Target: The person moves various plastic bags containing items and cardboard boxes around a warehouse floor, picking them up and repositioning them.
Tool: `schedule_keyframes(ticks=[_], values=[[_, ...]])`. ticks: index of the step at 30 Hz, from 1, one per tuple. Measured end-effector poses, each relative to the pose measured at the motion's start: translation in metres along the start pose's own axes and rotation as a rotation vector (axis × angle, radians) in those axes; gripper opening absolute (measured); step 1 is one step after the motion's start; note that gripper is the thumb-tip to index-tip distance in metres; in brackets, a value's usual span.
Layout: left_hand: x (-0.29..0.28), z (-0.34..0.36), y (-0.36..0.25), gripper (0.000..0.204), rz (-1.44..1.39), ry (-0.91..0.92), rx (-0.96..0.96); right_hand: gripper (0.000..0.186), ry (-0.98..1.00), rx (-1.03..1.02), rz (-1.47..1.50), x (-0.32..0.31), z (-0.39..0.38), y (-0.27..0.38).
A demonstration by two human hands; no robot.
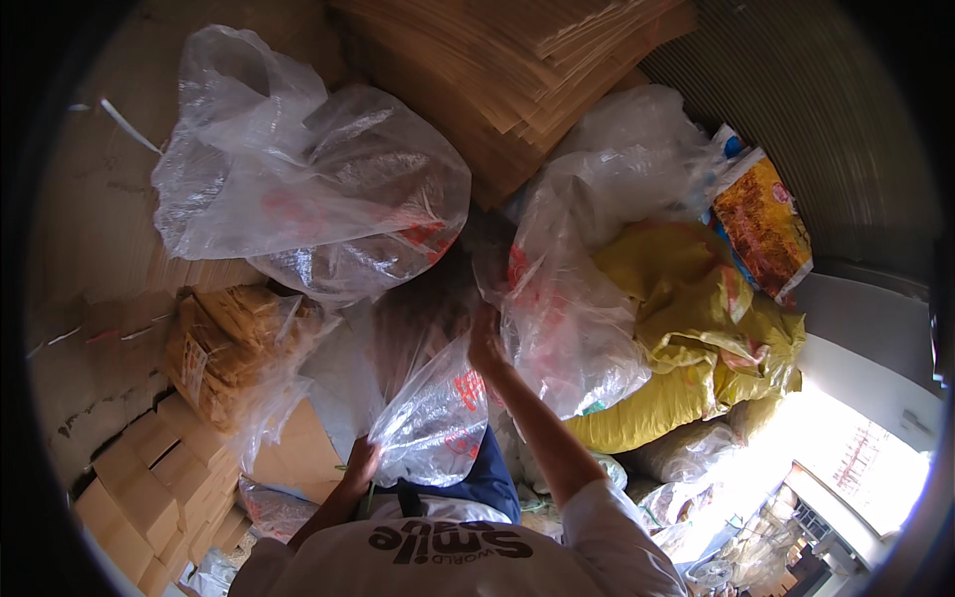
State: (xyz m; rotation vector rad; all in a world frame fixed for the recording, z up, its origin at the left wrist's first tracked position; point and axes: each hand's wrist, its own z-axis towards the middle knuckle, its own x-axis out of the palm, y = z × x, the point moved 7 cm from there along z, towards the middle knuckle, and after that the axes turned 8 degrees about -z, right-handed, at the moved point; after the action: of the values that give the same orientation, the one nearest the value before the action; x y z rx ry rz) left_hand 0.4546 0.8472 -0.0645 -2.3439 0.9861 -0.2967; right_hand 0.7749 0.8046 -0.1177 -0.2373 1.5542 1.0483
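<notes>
My left hand (359, 466) grips the lower edge of a clear plastic bag (430, 418) with red print, held near my chest. My right hand (484, 343) reaches up and holds the upper part of the same clear plastic where it meets another bulging clear bag (569, 328). A large clear bag (308, 189) full of silvery material lies above and to the left of both hands. My forearms come in from the lower edge, with white sleeves.
A stack of flattened brown cardboard sheets (517, 70) sits at the top. Yellow sacks (686, 328) and a printed orange bag (761, 224) pile up at the right. Cardboard boxes (149, 488) and a wrapped bundle of brown paper (229, 343) lie at the left.
</notes>
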Motion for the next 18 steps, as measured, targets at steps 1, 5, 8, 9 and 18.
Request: schedule_keyframes(ticks=[1,5,8,9,18], values=[[-0.003,-0.002,-0.001,0.021,0.037,0.011,0.012,0.037,0.275,0.259,0.255,0.04,-0.004,-0.036],[-0.026,0.002,0.02,0.023,0.235,-0.034,-0.002,0.036,0.36,0.719,1.03,0.119,-0.019,-0.108],[-0.035,0.002,0.034,0.024,0.303,-0.083,-0.074,0.053,0.609,0.526,0.769,0.132,-0.026,-0.119],[-0.036,0.002,0.033,0.024,0.316,-0.08,-0.102,0.054,0.622,0.509,0.686,0.142,-0.034,-0.132],[-0.034,0.003,0.005,0.022,0.081,-0.088,-0.073,0.049,0.567,0.56,0.387,0.145,-0.073,-0.163]])
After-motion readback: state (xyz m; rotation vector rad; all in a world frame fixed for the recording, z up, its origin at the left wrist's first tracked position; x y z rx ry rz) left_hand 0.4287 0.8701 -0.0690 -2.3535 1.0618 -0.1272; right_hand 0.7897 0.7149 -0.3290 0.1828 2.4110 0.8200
